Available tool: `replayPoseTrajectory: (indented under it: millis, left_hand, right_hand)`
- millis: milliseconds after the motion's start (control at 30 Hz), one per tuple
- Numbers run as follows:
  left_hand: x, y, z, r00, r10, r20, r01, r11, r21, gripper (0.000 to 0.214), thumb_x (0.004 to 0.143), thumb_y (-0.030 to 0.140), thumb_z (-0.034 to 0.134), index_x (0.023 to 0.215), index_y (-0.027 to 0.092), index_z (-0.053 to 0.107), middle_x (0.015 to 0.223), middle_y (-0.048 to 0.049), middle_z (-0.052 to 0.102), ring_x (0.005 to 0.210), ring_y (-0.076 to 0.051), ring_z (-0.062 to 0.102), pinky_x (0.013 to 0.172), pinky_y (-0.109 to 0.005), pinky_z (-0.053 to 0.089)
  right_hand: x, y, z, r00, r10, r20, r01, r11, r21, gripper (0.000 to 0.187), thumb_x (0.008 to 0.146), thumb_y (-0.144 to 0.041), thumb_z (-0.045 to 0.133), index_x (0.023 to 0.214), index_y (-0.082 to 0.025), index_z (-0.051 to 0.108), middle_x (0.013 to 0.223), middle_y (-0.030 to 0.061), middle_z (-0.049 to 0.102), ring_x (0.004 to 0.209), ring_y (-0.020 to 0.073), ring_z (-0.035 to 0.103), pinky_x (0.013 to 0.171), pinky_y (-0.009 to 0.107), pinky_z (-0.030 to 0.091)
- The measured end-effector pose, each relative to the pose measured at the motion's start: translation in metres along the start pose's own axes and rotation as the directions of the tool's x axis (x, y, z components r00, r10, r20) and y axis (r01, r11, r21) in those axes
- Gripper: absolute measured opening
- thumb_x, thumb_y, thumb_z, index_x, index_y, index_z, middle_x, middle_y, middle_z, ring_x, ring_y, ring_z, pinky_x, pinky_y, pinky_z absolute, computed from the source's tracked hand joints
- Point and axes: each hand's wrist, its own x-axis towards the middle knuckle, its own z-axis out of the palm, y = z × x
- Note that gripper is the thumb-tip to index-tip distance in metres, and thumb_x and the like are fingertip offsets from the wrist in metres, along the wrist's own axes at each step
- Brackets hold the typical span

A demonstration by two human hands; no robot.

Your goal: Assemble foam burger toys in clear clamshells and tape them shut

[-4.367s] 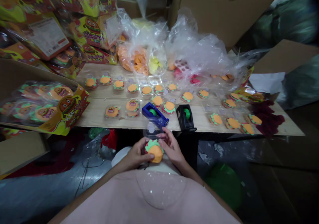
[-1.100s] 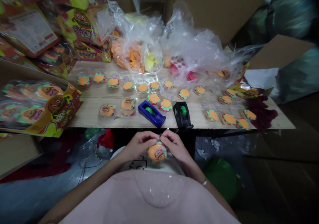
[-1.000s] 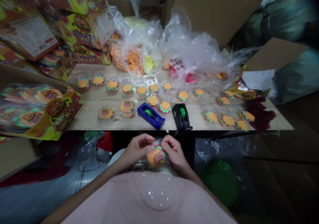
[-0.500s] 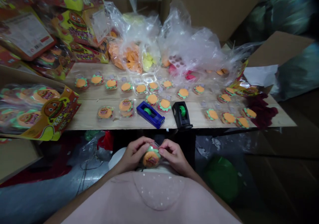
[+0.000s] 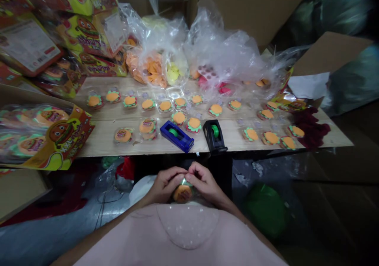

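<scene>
Both hands hold one small burger toy in a clear plastic shell, low in front of my chest and below the table edge. My left hand curls round its left side. My right hand curls round its right side, and the fingertips of both pinch together over its top. The toy's orange bun with a printed label shows between my palms. Most of its shell is hidden by my fingers.
On the wooden table lie several burger toys, a blue tape dispenser and a black tape dispenser. Clear bags of parts sit behind. A display box of packed burgers stands at left, with cardboard boxes behind.
The toy went from open shell with bare bun to closed and labelled. Since a second ago my hands drew it lower and closer, and my fingers closed over its top.
</scene>
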Motion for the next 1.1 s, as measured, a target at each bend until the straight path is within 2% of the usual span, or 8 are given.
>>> replayPoseTrajectory:
  millis: [200, 333, 467, 600, 733, 833, 967, 1100]
  left_hand:
    - [-0.002, -0.005, 0.005, 0.985, -0.161, -0.061, 0.134, 0.940, -0.315, 0.041, 0.075, 0.043, 0.066, 0.102, 0.013, 0.064, 0.103, -0.0114, 0.068, 0.092, -0.023, 0.063, 0.077, -0.030, 0.049]
    - [-0.005, -0.005, 0.005, 0.982, -0.164, -0.090, 0.132, 0.948, -0.288, 0.033, 0.076, 0.042, 0.066, 0.090, 0.012, 0.067, 0.092, -0.0094, 0.069, 0.085, -0.020, 0.063, 0.076, -0.028, 0.049]
    - [-0.005, -0.002, 0.006, 0.985, -0.130, -0.112, 0.097, 0.962, -0.257, 0.029, 0.077, 0.040, 0.065, 0.088, 0.013, 0.068, 0.089, -0.0077, 0.069, 0.082, -0.019, 0.062, 0.074, -0.027, 0.048]
    - [-0.001, -0.005, 0.007, 0.980, -0.146, -0.134, 0.103, 0.953, -0.284, 0.030, 0.074, 0.041, 0.067, 0.085, 0.013, 0.068, 0.086, -0.0068, 0.068, 0.079, -0.019, 0.061, 0.071, -0.026, 0.048]
    - [0.003, -0.015, 0.010, 0.964, -0.229, -0.135, 0.153, 0.893, -0.422, 0.029, 0.071, 0.041, 0.070, 0.083, 0.015, 0.067, 0.082, -0.0040, 0.067, 0.075, -0.016, 0.060, 0.066, -0.024, 0.046]
    - [0.006, -0.019, 0.010, 0.950, -0.284, -0.128, 0.179, 0.834, -0.522, 0.027, 0.070, 0.039, 0.072, 0.082, 0.015, 0.068, 0.080, -0.0036, 0.067, 0.072, -0.015, 0.060, 0.067, -0.023, 0.046]
    - [0.010, -0.017, 0.008, 0.911, -0.365, -0.191, 0.170, 0.756, -0.632, 0.026, 0.067, 0.036, 0.075, 0.080, 0.015, 0.067, 0.078, -0.0037, 0.068, 0.070, -0.016, 0.061, 0.066, -0.025, 0.047]
    - [0.010, -0.018, 0.008, 0.909, -0.367, -0.197, 0.170, 0.758, -0.630, 0.025, 0.068, 0.035, 0.074, 0.080, 0.015, 0.066, 0.077, -0.0032, 0.068, 0.068, -0.015, 0.061, 0.064, -0.024, 0.047]
  right_hand:
    - [0.000, -0.001, 0.007, 0.988, -0.060, -0.140, 0.064, 0.998, 0.023, 0.024, 0.084, -0.040, 0.056, 0.075, -0.018, 0.050, 0.069, -0.0029, 0.044, 0.064, 0.0108, 0.040, 0.058, 0.023, 0.033]
    - [-0.001, 0.003, 0.007, 0.985, -0.085, -0.147, 0.085, 0.996, -0.008, 0.025, 0.085, -0.040, 0.054, 0.072, -0.018, 0.049, 0.066, -0.0033, 0.042, 0.062, 0.0106, 0.038, 0.056, 0.023, 0.032]
    - [0.000, 0.005, 0.007, 0.988, -0.074, -0.133, 0.075, 0.997, 0.006, 0.026, 0.085, -0.040, 0.054, 0.073, -0.018, 0.049, 0.067, -0.0033, 0.042, 0.061, 0.0102, 0.038, 0.056, 0.022, 0.032]
    - [0.005, 0.008, 0.009, 0.988, -0.031, -0.152, 0.041, 0.997, 0.061, 0.028, 0.082, -0.041, 0.058, 0.070, -0.017, 0.050, 0.063, -0.0035, 0.044, 0.058, 0.0092, 0.037, 0.052, 0.022, 0.030]
    - [0.011, 0.012, 0.009, 0.978, -0.011, -0.209, 0.030, 0.995, 0.091, 0.031, 0.080, -0.043, 0.059, 0.068, -0.017, 0.050, 0.062, -0.0034, 0.044, 0.057, 0.0091, 0.038, 0.053, 0.022, 0.031]
    - [0.010, 0.013, 0.005, 0.985, 0.012, -0.172, 0.006, 0.995, 0.102, 0.029, 0.079, -0.043, 0.061, 0.073, -0.016, 0.053, 0.065, -0.0027, 0.048, 0.060, 0.0094, 0.041, 0.055, 0.022, 0.033]
    - [0.001, 0.010, 0.000, 0.989, 0.076, -0.126, -0.059, 0.990, 0.131, 0.026, 0.079, -0.042, 0.062, 0.081, -0.017, 0.057, 0.072, -0.0020, 0.051, 0.062, 0.0096, 0.044, 0.057, 0.021, 0.036]
    - [-0.003, 0.011, 0.000, 0.983, 0.130, -0.133, -0.106, 0.978, 0.179, 0.028, 0.076, -0.043, 0.064, 0.073, -0.016, 0.056, 0.065, -0.0029, 0.050, 0.058, 0.0091, 0.044, 0.054, 0.021, 0.037]
